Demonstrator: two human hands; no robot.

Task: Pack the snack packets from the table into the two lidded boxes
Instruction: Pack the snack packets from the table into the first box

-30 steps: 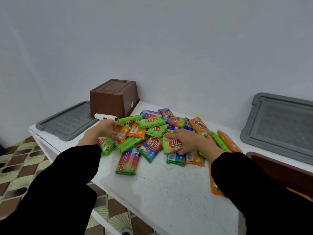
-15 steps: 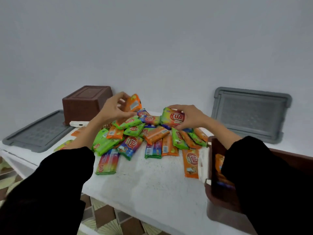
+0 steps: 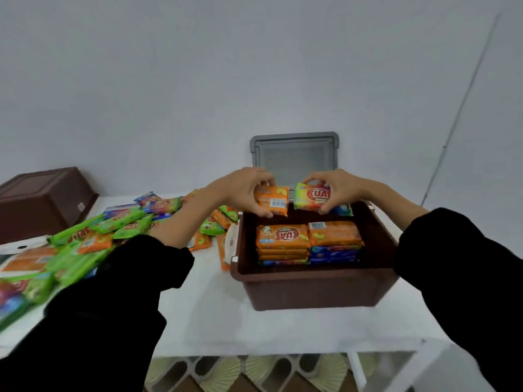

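An open brown box (image 3: 311,290) stands on the white table (image 3: 220,321) at the right, with two stacks of orange and blue snack packets (image 3: 308,240) inside. My left hand (image 3: 243,190) grips an orange packet (image 3: 273,201) above the box's far side. Beside it, my right hand (image 3: 336,188) pinches a multicoloured packet (image 3: 311,198). A pile of loose green, orange and blue packets (image 3: 113,230) covers the table's left part.
A second brown box (image 3: 42,199) lies upside down at the far left. A grey lid (image 3: 294,154) leans against the wall behind the open box. The table's front edge runs below the box, with patterned floor tiles (image 3: 254,372) under it.
Both hands lifted a packet each from the pile and carried them right, over the open box. The view swung right with them.
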